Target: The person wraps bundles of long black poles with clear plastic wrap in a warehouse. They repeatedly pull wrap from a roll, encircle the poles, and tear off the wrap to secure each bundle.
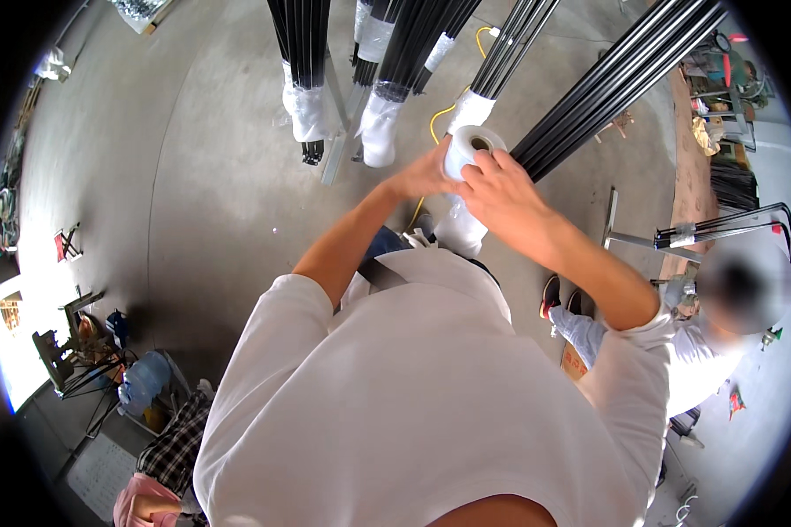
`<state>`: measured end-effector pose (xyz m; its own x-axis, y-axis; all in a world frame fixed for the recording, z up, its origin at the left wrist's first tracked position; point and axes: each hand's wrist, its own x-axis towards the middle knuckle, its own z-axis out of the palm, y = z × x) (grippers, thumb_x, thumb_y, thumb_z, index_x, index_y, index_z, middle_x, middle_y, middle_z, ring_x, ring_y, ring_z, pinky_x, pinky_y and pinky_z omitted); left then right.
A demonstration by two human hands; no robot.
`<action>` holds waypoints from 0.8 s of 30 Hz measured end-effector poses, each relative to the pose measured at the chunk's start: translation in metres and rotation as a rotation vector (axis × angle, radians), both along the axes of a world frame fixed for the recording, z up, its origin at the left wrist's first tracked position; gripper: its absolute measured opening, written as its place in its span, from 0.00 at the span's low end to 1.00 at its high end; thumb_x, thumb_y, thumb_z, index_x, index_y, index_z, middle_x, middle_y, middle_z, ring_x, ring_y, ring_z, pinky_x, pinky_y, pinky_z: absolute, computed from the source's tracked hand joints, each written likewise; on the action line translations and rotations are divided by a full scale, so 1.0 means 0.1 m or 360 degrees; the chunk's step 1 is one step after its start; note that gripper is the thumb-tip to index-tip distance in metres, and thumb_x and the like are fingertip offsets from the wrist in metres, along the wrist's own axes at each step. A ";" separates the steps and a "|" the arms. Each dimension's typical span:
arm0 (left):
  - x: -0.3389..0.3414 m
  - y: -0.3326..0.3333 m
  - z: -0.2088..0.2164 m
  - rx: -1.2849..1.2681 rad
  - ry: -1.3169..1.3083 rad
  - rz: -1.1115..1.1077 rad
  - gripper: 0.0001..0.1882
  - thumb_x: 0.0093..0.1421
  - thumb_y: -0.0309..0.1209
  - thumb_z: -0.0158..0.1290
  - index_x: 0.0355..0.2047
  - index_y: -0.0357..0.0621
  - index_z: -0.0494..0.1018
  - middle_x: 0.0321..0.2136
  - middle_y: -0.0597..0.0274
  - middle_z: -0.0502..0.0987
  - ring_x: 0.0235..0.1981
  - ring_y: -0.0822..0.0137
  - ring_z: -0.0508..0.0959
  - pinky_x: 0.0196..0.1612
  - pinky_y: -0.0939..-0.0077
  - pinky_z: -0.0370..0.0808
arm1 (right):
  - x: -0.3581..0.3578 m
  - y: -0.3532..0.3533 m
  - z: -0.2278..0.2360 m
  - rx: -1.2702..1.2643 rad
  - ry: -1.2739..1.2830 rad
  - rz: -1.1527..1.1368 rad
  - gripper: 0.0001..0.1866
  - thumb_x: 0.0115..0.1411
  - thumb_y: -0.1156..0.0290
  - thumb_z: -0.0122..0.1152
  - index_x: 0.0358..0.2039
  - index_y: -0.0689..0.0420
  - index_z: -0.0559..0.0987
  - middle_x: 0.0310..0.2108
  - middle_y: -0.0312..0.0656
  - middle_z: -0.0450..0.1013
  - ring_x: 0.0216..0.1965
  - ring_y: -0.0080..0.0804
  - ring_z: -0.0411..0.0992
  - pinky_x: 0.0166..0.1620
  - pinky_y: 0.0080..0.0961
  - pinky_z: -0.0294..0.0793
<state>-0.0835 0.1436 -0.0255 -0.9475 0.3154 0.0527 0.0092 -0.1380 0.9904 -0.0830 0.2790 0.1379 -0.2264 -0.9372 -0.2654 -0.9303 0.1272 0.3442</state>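
Observation:
A roll of clear plastic stretch film point(455, 156) is held between my two hands in front of my body, its open core facing up. My left hand point(426, 173) grips the roll's left side. My right hand point(499, 186) is closed over its right side, fingers by the core. Just below the roll, one bundle end is covered in white film point(460, 230). Just beyond my hands is a bundle of thin black rods point(511, 48) with its near end in white wrap point(472, 110). The far side of the roll's lower part is hidden by my hands.
More black rod bundles point(306, 39) with wrapped ends stand ahead, beside a metal stand bar point(335, 151). A long rod bundle point(615, 83) slants on the right. A yellow cable point(434, 123) crosses the floor. A co-worker point(707, 351) is close at my right, another person point(163, 465) behind left.

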 end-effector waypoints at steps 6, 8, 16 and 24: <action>0.05 0.04 -0.17 0.0185 -0.0096 0.0195 0.44 0.36 0.44 0.64 0.51 0.40 0.55 0.42 0.56 0.66 0.46 0.65 0.65 0.49 0.71 0.62 | -0.05 -0.12 -0.08 0.0355 0.0185 0.0046 0.02 0.42 0.70 0.57 0.18 0.47 0.77 0.26 0.32 0.66 0.31 0.24 0.65 0.34 0.19 0.55; 0.11 0.03 -0.13 0.0269 -0.0143 0.0246 0.44 0.36 0.44 0.64 0.50 0.38 0.56 0.42 0.56 0.66 0.46 0.66 0.65 0.49 0.71 0.62 | -0.07 -0.12 -0.08 0.0401 0.0157 0.0032 0.02 0.42 0.71 0.57 0.18 0.48 0.77 0.25 0.33 0.66 0.30 0.24 0.65 0.33 0.19 0.54; 0.63 -0.34 0.10 0.0275 -0.0139 0.0348 0.46 0.36 0.43 0.63 0.52 0.35 0.55 0.44 0.56 0.65 0.47 0.66 0.65 0.50 0.72 0.60 | -0.04 -0.08 -0.17 -0.0042 0.0254 -0.0191 0.02 0.38 0.72 0.55 0.13 0.53 0.76 0.16 0.38 0.66 0.27 0.26 0.64 0.34 0.21 0.54; 1.17 -0.19 0.52 -0.0176 -0.0052 0.0119 0.45 0.29 0.46 0.66 0.47 0.40 0.59 0.39 0.56 0.67 0.42 0.61 0.69 0.46 0.70 0.64 | -0.15 -0.30 -0.11 -0.0037 -0.0071 -0.0360 0.05 0.36 0.70 0.57 0.14 0.58 0.75 0.22 0.43 0.66 0.28 0.30 0.63 0.36 0.24 0.54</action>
